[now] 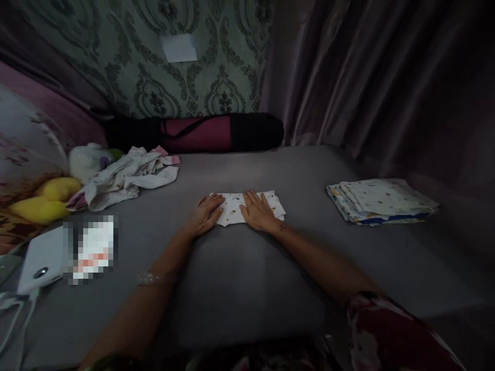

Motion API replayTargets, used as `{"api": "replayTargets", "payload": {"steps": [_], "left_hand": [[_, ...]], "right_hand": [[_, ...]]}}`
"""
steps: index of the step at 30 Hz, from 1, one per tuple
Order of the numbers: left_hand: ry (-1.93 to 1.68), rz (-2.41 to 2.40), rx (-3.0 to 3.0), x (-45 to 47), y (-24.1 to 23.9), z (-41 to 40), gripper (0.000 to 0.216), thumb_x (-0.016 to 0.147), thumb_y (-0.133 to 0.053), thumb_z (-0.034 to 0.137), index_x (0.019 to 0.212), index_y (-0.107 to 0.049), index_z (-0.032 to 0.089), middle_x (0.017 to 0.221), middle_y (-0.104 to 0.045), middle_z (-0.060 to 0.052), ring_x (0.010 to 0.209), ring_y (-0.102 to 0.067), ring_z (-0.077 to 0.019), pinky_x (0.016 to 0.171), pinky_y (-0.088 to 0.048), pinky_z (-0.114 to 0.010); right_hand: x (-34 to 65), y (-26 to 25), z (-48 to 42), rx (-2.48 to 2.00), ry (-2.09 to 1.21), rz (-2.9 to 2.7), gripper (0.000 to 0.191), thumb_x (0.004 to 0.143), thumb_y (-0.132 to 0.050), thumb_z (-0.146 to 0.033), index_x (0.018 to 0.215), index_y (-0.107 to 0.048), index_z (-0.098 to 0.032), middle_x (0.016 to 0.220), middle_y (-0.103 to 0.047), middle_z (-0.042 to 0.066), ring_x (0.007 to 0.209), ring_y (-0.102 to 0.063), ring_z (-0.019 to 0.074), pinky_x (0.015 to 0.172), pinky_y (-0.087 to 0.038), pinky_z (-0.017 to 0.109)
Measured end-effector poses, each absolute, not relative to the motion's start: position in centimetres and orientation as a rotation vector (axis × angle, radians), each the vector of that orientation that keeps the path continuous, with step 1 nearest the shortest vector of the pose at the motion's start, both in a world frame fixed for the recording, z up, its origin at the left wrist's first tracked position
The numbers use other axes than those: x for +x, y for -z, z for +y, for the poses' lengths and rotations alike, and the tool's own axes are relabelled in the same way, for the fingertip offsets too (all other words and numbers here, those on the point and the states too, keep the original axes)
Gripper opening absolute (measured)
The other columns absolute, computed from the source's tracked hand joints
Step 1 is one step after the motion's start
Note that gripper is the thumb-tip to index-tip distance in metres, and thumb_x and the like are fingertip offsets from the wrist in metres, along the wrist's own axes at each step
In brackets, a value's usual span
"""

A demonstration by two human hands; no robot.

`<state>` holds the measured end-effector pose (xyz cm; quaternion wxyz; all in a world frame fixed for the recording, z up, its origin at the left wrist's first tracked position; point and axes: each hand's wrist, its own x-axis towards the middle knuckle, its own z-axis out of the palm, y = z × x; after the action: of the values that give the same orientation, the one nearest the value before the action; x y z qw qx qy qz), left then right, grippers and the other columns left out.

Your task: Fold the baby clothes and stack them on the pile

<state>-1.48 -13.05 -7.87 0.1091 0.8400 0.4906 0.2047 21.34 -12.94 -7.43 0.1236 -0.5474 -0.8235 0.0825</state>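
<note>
A small folded white cloth (233,208) with a scattered print lies on the grey bed sheet (247,273) in front of me. My left hand (206,215) rests flat over its left end, fingers stretched out. Across its right half lies my right hand (257,210), palm down with the fingers extended. Both hands press on the cloth from above and neither grips it. The cloth's right edge shows beyond my right hand, with layers visible there. Off to the right sits a stack of folded printed cloths (382,200), apart from both hands.
Rumpled white and pink clothes (131,178) lie at the left, beside a yellow plush toy (50,200) and a white plush toy (88,161). Nearer is a white power bank (42,260) with cables. A long black and maroon bag (197,133) lies along the wall; curtains (317,72) hang at right.
</note>
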Motion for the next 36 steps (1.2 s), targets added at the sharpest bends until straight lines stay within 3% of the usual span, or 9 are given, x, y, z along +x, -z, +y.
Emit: {"api": "replayTargets", "payload": {"steps": [7,18,28,32,36], "left_hand": [[-0.531,1.457,2.514,-1.6,8.2,-12.8,0.055,0.095,-0.034,0.047,0.138,-0.051,0.016,0.147,-0.048,-0.013,0.142,-0.034,-0.0267,0.117,-0.023,-0.05],[-0.328,1.5,2.525,-1.5,8.3,-12.6,0.058,0.098,-0.026,0.048,0.147,-0.04,0.019,0.156,-0.033,-0.01,0.147,-0.023,-0.0255,0.119,-0.018,-0.051],[-0.312,1.447,2.494,-1.8,8.6,-11.9,0.062,0.097,-0.026,0.051,0.147,-0.039,0.018,0.157,-0.031,-0.013,0.148,-0.019,-0.0274,0.118,-0.019,-0.051],[-0.394,1.452,2.438,-2.1,8.4,-11.4,0.059,0.093,-0.034,0.05,0.14,-0.047,0.016,0.155,-0.035,-0.016,0.145,-0.029,-0.0285,0.116,-0.027,-0.047],[-0.564,1.655,2.209,-2.3,7.6,-11.3,0.059,0.082,-0.052,0.049,0.126,-0.055,0.01,0.137,-0.052,-0.022,0.129,-0.049,-0.0335,0.108,-0.04,-0.046]], "right_hand": [[23.6,6.4,-12.8,-1.514,-0.397,-2.51,0.063,0.099,-0.024,-0.037,0.15,-0.029,-0.002,0.157,-0.027,0.017,0.147,-0.02,0.0258,0.12,-0.014,0.043],[27.6,6.7,-13.2,-1.627,-0.204,-2.517,0.066,0.1,-0.018,-0.044,0.149,-0.033,-0.004,0.157,-0.028,0.018,0.147,-0.019,0.0299,0.119,-0.016,0.048],[28.1,7.1,-12.5,-1.58,-0.393,-2.448,0.06,0.099,-0.029,-0.038,0.149,-0.034,-0.005,0.157,-0.029,0.017,0.148,-0.017,0.027,0.12,-0.015,0.044],[29.2,6.5,-11.8,-1.583,-0.617,-2.178,0.055,0.096,-0.037,-0.029,0.147,-0.038,-0.009,0.152,-0.038,0.016,0.141,-0.035,0.0214,0.115,-0.029,0.038],[30.6,5.8,-11.4,-1.749,-0.826,-1.722,0.046,0.094,-0.042,-0.021,0.139,-0.049,-0.013,0.133,-0.06,0.015,0.12,-0.058,0.0208,0.1,-0.046,0.036]]}}
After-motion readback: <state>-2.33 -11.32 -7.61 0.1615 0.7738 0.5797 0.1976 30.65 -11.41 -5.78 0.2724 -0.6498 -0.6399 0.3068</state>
